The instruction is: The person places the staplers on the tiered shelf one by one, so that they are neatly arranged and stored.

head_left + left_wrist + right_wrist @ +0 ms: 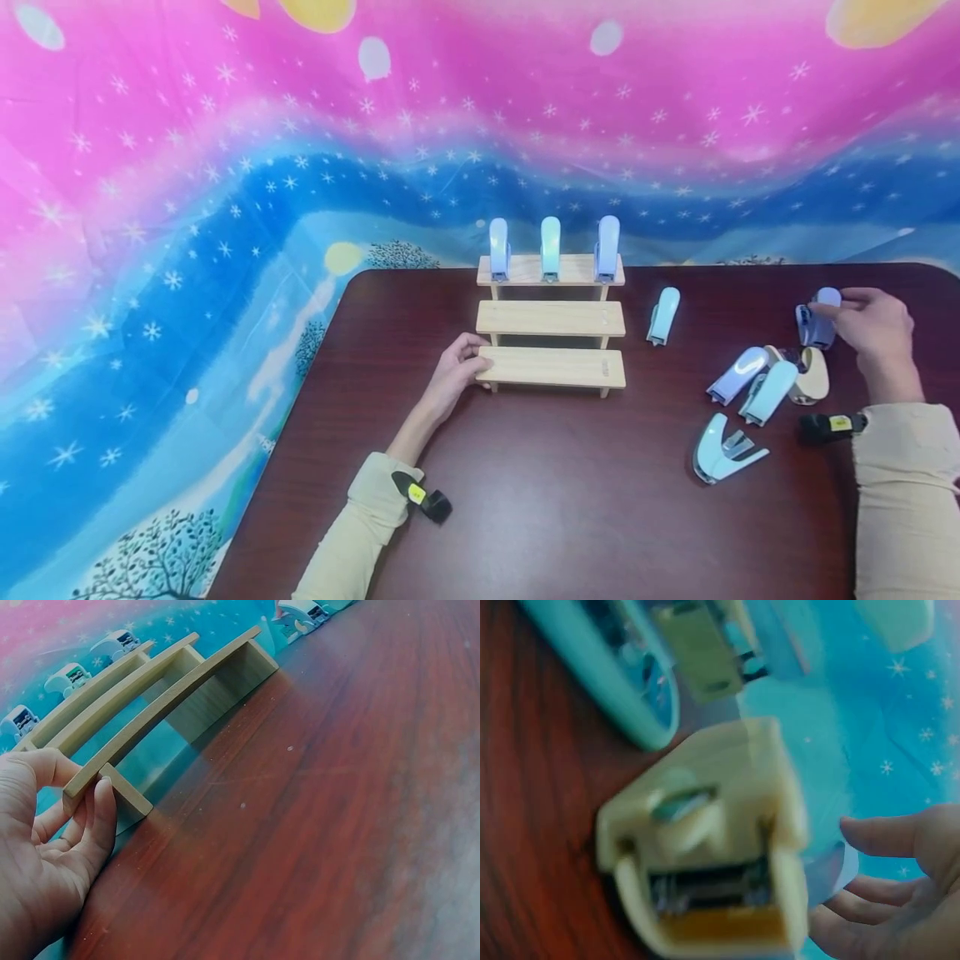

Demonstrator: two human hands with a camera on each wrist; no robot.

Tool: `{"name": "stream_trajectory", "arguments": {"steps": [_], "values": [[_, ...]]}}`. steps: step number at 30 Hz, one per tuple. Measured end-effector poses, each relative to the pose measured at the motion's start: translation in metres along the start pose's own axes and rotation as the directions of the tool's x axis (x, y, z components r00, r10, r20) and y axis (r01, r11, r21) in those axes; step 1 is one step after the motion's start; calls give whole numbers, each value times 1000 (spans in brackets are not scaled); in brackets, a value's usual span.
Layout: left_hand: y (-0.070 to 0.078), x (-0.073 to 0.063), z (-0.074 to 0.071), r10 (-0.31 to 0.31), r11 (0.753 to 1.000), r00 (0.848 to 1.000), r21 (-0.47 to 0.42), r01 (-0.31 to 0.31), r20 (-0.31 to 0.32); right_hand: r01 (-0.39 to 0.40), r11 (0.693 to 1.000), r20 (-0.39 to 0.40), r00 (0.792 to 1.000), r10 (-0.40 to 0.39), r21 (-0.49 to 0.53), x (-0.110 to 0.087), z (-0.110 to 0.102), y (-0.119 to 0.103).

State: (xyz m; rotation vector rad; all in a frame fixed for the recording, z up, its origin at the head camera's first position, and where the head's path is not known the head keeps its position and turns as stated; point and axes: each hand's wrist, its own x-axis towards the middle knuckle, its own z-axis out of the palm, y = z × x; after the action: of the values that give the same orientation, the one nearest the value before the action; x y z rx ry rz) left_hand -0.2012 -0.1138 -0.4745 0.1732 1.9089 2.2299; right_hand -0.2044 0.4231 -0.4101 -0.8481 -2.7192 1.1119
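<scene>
Right hand (876, 332) pinches a purple stapler (819, 332) at the table's (600, 500) far right; left hand (452, 373) grips the rack's (551, 367) near left end. A weak pinch could drop the stapler, or a low lift knock the cream stapler (817, 383) beside it; tugging the rack might topple its three far staplers (551, 248). A mint stapler (664, 317) sits between, in the way
</scene>
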Motion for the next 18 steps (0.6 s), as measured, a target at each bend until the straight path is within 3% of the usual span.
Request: {"name": "stream_trajectory", "arguments": {"steps": [3, 8, 14, 18], "values": [[0, 1, 0, 3, 1000, 1000, 9, -3, 5, 43, 997, 22, 999, -42, -67, 20, 5, 19], [2, 2, -1, 10, 1000, 1000, 25, -10, 12, 74, 988, 33, 997, -70, -136, 32, 7, 30], [1, 3, -1, -3, 1000, 1000, 22, 3, 6, 102, 980, 50, 994, -94, -170, 2, 0, 4], [0, 2, -1, -8, 1000, 1000, 15, 8, 11, 101, 987, 21, 995, -99, -125, -6, -3, -4]]}}
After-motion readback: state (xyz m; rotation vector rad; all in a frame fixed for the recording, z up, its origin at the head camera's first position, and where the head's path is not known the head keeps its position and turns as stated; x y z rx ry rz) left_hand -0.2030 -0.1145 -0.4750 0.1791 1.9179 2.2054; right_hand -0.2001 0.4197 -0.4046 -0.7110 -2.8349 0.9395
